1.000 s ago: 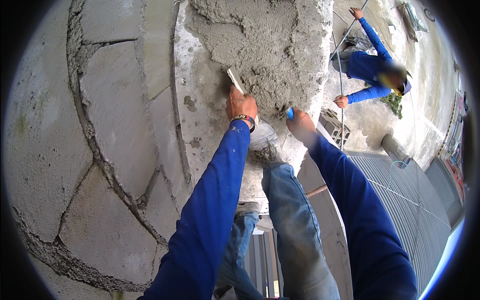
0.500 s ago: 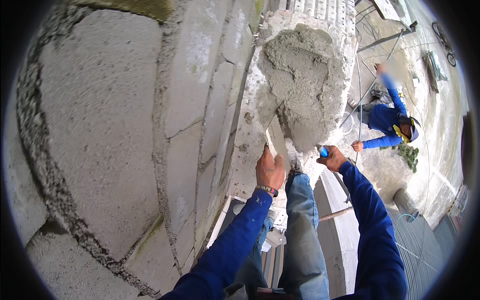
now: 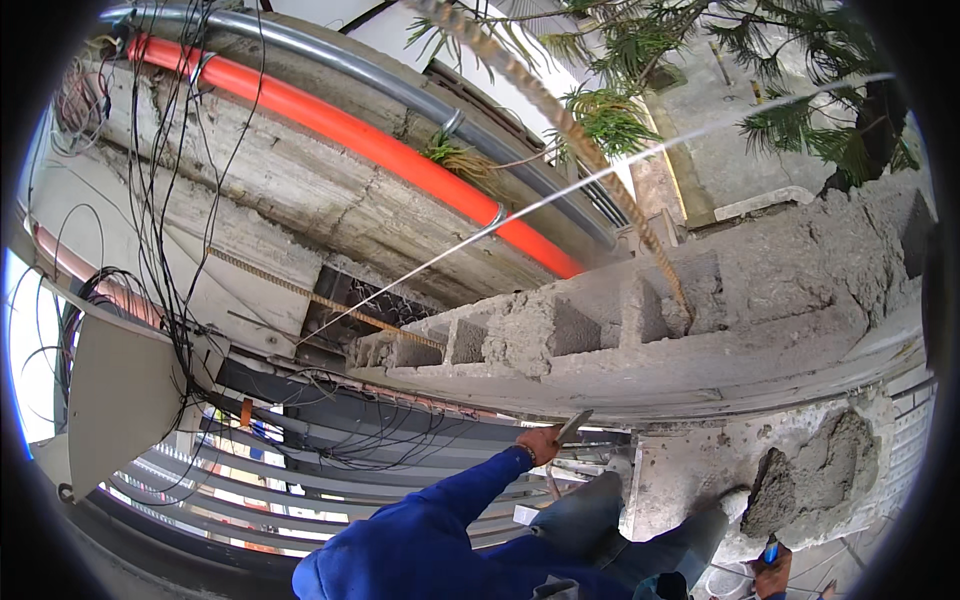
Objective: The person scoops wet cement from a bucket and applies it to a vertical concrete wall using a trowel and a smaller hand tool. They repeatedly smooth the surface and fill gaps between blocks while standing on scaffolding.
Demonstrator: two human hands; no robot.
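Observation:
My left hand (image 3: pixel 541 444) is stretched forward below the hollow-block wall (image 3: pixel 640 350), closed round a thin, flat, pale board piece (image 3: pixel 573 427). At the lower right my right hand (image 3: pixel 771 577) grips a trowel by its blue handle (image 3: pixel 771 548); its blade cannot be made out. That hand is beside a heap of wet grey mortar (image 3: pixel 815 475). The mortar lies on a pale, stained platform (image 3: pixel 672 475). My jeans-clad legs (image 3: pixel 580 510) reach to the platform's near edge.
Rusty rebar (image 3: pixel 640 225) rises from the block cells, and a white string (image 3: pixel 430 262) runs slantwise over the wall. Beyond are an orange pipe (image 3: pixel 370 155) and a grey conduit (image 3: pixel 350 65). Black cables (image 3: pixel 165 200) hang at left above grey slats (image 3: pixel 340 470). Branches (image 3: pixel 830 60) reach in at top right.
My view has swung left, to the block wall, pipes and cables. Both hands keep hold of their things and are now farther apart; the co-worker below is out of view.

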